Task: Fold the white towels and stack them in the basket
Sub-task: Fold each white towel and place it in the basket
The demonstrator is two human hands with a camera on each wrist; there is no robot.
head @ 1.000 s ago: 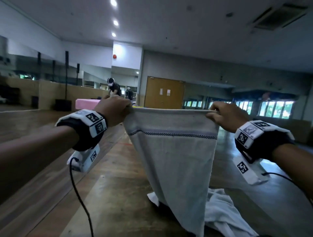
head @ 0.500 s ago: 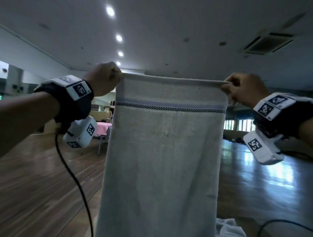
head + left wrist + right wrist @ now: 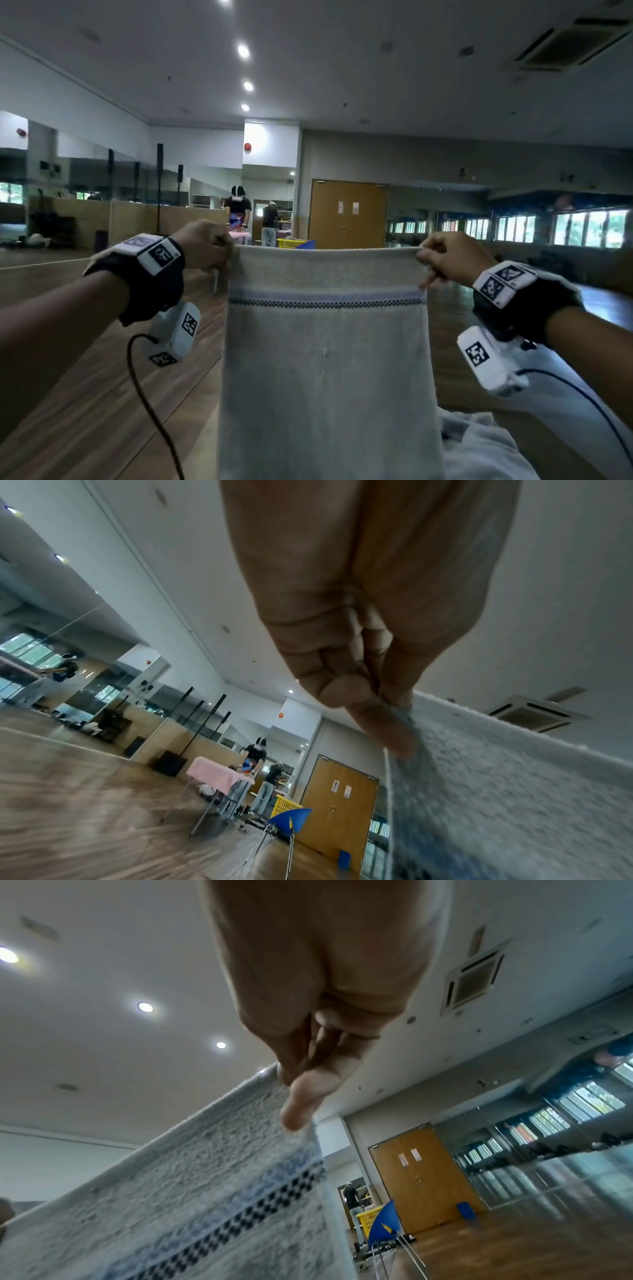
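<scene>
A white towel [image 3: 325, 359] with a blue and checked band hangs straight down in front of me, stretched by its top edge. My left hand [image 3: 205, 245] pinches its top left corner and my right hand [image 3: 448, 257] pinches the top right corner. The left wrist view shows the left hand [image 3: 369, 696] nipping the towel [image 3: 496, 791] corner between thumb and fingers. In the right wrist view the right hand [image 3: 301, 1091] nips the towel [image 3: 205, 1191] corner the same way. More white towel cloth [image 3: 479, 445] lies crumpled low on the right. A yellow basket [image 3: 289, 243] stands far off behind the towel.
A blue chair [image 3: 291, 821] stands beside the yellow basket [image 3: 284, 804]. A table with a pink cloth [image 3: 219, 775] and two people [image 3: 239, 209] are farther back near wooden double doors [image 3: 347, 212]. Wooden floor [image 3: 85, 394] spreads to the left. Cables hang from both wrists.
Both hands have come down from their raised position, lowering the stretched towel. The view has tilted back down, so the room and far basket show above the towel's top edge.
</scene>
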